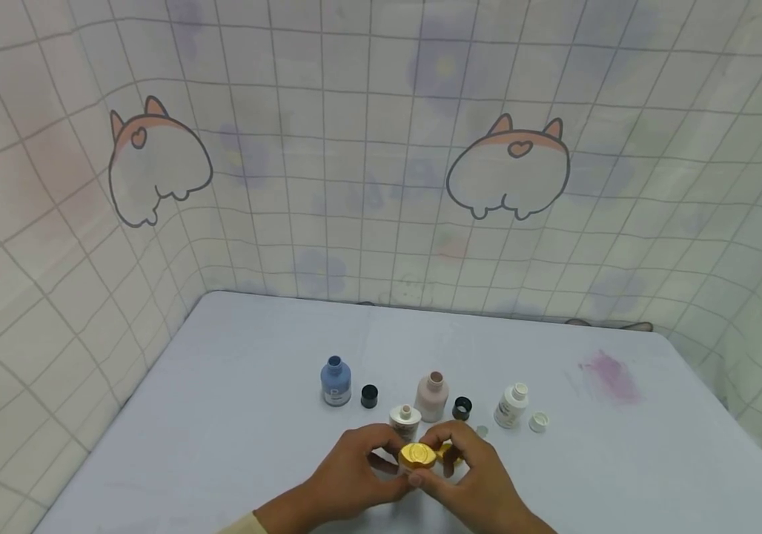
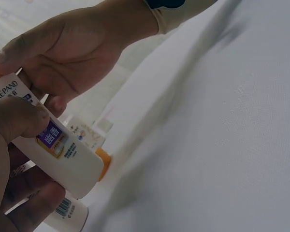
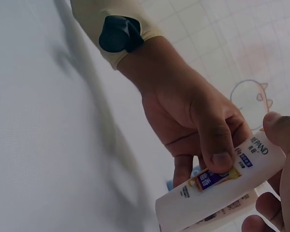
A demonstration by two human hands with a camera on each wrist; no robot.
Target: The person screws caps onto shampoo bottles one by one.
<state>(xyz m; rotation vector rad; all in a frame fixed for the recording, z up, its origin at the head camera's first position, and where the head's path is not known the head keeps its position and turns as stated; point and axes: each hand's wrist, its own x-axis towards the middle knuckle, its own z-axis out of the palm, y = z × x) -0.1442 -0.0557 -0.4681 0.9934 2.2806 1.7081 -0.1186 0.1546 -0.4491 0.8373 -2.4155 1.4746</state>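
Note:
My left hand (image 1: 352,475) grips a white plastic bottle (image 2: 70,164), its thumb across the purple label marked "REPAND". In the head view the bottle's gold cap (image 1: 417,455) faces up. The thumb and fingers of my right hand (image 1: 471,475) pinch around this cap end. The bottle slants between both hands in the wrist views. Partly hidden by the right fingers, a second gold cap (image 1: 451,454) shows beside them. Just beyond the hands stands an uncapped white bottle (image 1: 405,420).
Farther back stand an open blue bottle (image 1: 336,383), an open pink bottle (image 1: 431,399) and a small open white bottle (image 1: 511,406). Black caps (image 1: 369,396) and a white cap (image 1: 539,422) lie near them. A pink stain (image 1: 611,377) marks the white table (image 1: 234,423) at right.

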